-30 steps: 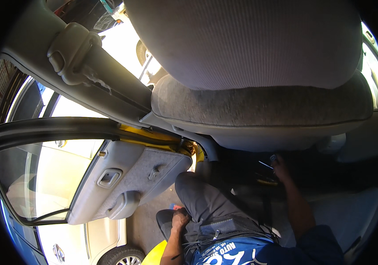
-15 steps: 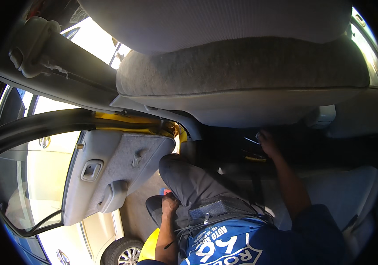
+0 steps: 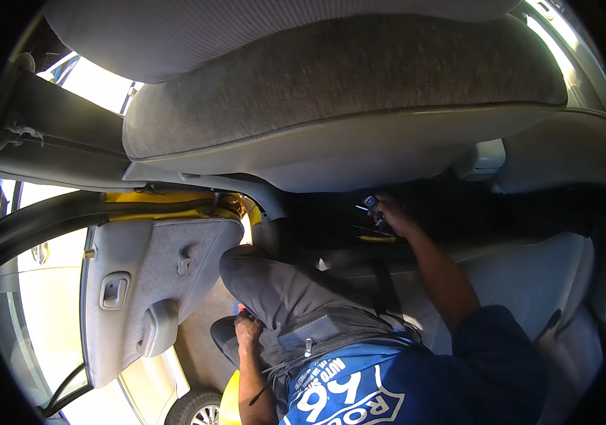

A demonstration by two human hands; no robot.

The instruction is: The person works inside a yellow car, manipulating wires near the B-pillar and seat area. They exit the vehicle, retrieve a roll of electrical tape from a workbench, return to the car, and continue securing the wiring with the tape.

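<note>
In the dark rear footwell, my right hand is closed on a small dark-and-silver tool. A thin shiny rod shows beside it, and a yellow item lies just below. My left hand is down by my knee, fingers closed round something dark that I cannot make out. A small red-and-blue object shows partly behind that hand. I sit sideways at the doorway, my legs in grey trousers.
The front seat spans the top. The open yellow door with grey trim is at left, beside a cream car with a wheel below. The rear bench is at right, the pillar with seat belt upper left.
My view has tilted, so the seat and door sit higher and further left. My right hand has turned slightly, showing more of the tool. My left hand stays by my knee.
</note>
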